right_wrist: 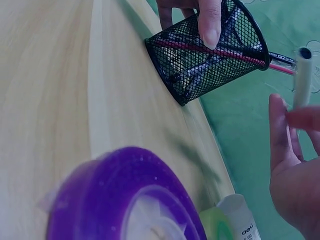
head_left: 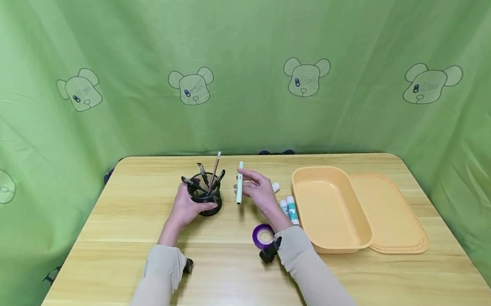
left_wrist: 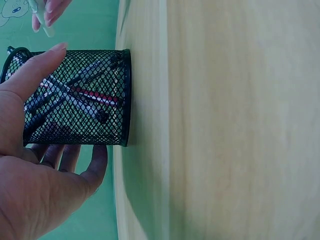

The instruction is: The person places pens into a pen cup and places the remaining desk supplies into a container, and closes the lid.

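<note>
A black mesh pen cup (left_wrist: 75, 100) stands on the wooden table, and my left hand (head_left: 186, 207) grips it, thumb on the near side and fingers around the far side. Several black pens and a pencil (head_left: 215, 169) lean in the cup and stick out above its rim. Just right of the cup, my right hand (head_left: 258, 194) pinches a pale green pen (head_left: 239, 188) above the table. In the right wrist view, the pen's dark-tipped end (right_wrist: 303, 65) points up in the frame, apart from the cup.
A purple tape roll (head_left: 258, 238) lies under my right wrist. Beside it are glue sticks (head_left: 292, 210), and another white-ended stick (head_left: 275, 187) is partly hidden by my hand. An orange plastic box (head_left: 329, 209) and its lid (head_left: 391, 214) occupy the right side. Green curtain surrounds the table.
</note>
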The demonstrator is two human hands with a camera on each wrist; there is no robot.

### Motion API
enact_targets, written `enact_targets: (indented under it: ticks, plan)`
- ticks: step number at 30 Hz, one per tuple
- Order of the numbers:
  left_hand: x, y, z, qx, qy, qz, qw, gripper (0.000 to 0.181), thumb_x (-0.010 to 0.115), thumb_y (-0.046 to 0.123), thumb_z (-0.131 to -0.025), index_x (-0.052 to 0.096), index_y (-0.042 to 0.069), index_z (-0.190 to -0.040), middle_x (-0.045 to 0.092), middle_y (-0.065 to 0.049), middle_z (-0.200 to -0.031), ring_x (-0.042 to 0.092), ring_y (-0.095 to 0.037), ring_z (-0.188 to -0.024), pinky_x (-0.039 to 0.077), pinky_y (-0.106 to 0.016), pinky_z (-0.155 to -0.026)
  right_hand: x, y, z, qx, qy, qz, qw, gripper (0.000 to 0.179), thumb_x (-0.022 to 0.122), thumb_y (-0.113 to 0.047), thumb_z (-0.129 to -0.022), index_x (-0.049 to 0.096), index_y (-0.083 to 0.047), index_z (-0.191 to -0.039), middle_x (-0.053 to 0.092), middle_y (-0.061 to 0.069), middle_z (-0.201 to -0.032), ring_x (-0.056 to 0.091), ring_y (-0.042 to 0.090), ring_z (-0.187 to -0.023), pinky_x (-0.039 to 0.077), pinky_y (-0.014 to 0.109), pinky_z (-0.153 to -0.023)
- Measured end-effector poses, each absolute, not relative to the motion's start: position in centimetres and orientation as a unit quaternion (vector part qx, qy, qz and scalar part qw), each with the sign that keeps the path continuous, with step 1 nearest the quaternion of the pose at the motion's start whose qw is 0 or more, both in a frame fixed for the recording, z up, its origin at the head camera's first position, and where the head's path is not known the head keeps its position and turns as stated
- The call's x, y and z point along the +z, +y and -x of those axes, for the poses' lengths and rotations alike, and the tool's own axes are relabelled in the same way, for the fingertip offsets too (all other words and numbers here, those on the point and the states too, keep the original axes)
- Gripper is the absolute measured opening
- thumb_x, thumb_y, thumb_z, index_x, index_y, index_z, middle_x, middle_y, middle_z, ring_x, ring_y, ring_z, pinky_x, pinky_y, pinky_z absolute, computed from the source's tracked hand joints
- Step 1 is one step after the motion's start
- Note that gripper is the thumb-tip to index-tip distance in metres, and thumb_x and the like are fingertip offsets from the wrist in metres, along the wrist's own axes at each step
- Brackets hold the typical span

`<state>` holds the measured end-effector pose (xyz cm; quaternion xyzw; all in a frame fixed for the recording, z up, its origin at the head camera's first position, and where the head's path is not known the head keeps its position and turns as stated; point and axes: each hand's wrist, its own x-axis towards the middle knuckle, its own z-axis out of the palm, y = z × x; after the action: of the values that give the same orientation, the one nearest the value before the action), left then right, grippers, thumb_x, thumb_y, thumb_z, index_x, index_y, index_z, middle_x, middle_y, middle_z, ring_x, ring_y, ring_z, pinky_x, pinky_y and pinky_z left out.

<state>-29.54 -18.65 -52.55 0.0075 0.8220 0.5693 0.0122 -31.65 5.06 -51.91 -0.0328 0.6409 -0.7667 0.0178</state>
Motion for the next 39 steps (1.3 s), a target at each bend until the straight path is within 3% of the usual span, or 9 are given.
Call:
enact_targets:
  ticks: [6,10,13,17,20,25,29,33,39]
  plan:
    - [-52.59,-18.71,29.56,0.567,0.823,-0.01,0.009,0.106,0.098,0.019,-0.066,0.037,0.005,-0.152,0.043,-0.02,-0.154,0.04,-0.039,-0.146,0.028,-0.055,-0.127,-52.06,5.03,31.53,-0.754,0.656,0.041,0.014,0.042,0.064,0.015,-0.092,0.067,0.001,-0.131,0.069,0.013,-0.113,0.073,0.01,-0.089,0.063,0.026,-0.085]
    - [-52.64,-18.71,29.63,0.57,0.822,-0.017,0.004,0.104,0.098,0.019,-0.066,0.04,0.006,-0.151,0.044,-0.019,-0.153,0.042,-0.039,-0.144,0.029,-0.054,-0.126,-52.05,4.89,31.51,-0.754,0.655,0.047,0.016,0.027,0.066,0.002,-0.098,0.068,0.008,-0.124,0.074,0.02,-0.104,0.074,0.012,-0.079,0.065,0.028,-0.079]
    - [-52.7,-18.71,29.69,0.571,0.821,-0.021,0.002,0.104,0.098,0.018,-0.066,0.04,0.007,-0.151,0.045,-0.019,-0.152,0.042,-0.038,-0.144,0.029,-0.054,-0.126,-52.04,4.86,31.48,-0.747,0.663,0.045,0.007,0.025,0.069,-0.004,-0.098,0.07,0.01,-0.119,0.073,0.026,-0.108,0.072,0.011,-0.077,0.065,0.028,-0.077]
    - [-52.79,-18.74,29.78,0.567,0.823,-0.02,0.002,0.105,0.098,0.019,-0.066,0.04,0.007,-0.152,0.044,-0.018,-0.153,0.042,-0.038,-0.145,0.028,-0.054,-0.127,-52.12,4.88,31.54,-0.733,0.678,0.047,-0.012,0.023,0.07,-0.006,-0.098,0.071,0.009,-0.115,0.07,0.026,-0.123,0.071,0.01,-0.088,0.064,0.026,-0.085]
    - [-52.84,-18.74,29.86,0.566,0.824,-0.018,0.002,0.105,0.099,0.019,-0.066,0.04,0.007,-0.152,0.044,-0.018,-0.153,0.041,-0.038,-0.145,0.028,-0.054,-0.127,-52.19,4.87,31.69,-0.734,0.677,0.052,-0.015,0.024,0.067,-0.005,-0.099,0.069,0.011,-0.118,0.069,0.028,-0.125,0.073,0.011,-0.096,0.062,0.026,-0.09]
    - [-52.8,-18.76,29.84,0.571,0.821,-0.019,0.001,0.103,0.098,0.017,-0.066,0.041,0.007,-0.151,0.045,-0.019,-0.152,0.043,-0.038,-0.144,0.029,-0.054,-0.127,-52.18,4.79,31.77,-0.766,0.64,0.055,0.008,0.034,0.062,0.002,-0.1,0.058,0.01,-0.133,0.069,0.032,-0.117,0.074,0.01,-0.09,0.063,0.028,-0.087]
    - [-52.72,-18.72,29.78,0.574,0.819,-0.022,0.001,0.101,0.098,0.015,-0.065,0.043,0.007,-0.15,0.047,-0.018,-0.151,0.044,-0.037,-0.142,0.029,-0.053,-0.126,-52.03,4.66,31.56,-0.782,0.621,0.05,0.017,0.042,0.062,0.007,-0.098,0.054,-0.001,-0.138,0.072,0.016,-0.103,0.075,0.013,-0.085,0.065,0.032,-0.082]
    - [-52.71,-18.71,29.79,0.573,0.819,-0.021,0.003,0.102,0.098,0.015,-0.065,0.042,0.007,-0.15,0.047,-0.018,-0.151,0.045,-0.038,-0.142,0.029,-0.053,-0.126,-51.87,4.59,31.51,-0.781,0.623,0.042,0.018,0.041,0.062,0.008,-0.097,0.052,0.0,-0.137,0.07,0.007,-0.099,0.075,0.016,-0.082,0.066,0.033,-0.076]
    - [-52.72,-18.8,29.82,0.573,0.819,-0.025,0.0,0.102,0.098,0.015,-0.065,0.042,0.006,-0.15,0.047,-0.019,-0.15,0.045,-0.038,-0.141,0.029,-0.054,-0.126,-51.42,4.55,31.36,-0.781,0.625,0.011,0.022,0.049,0.06,0.011,-0.094,0.051,-0.001,-0.141,0.073,0.019,-0.102,0.077,0.022,-0.075,0.066,0.033,-0.068]
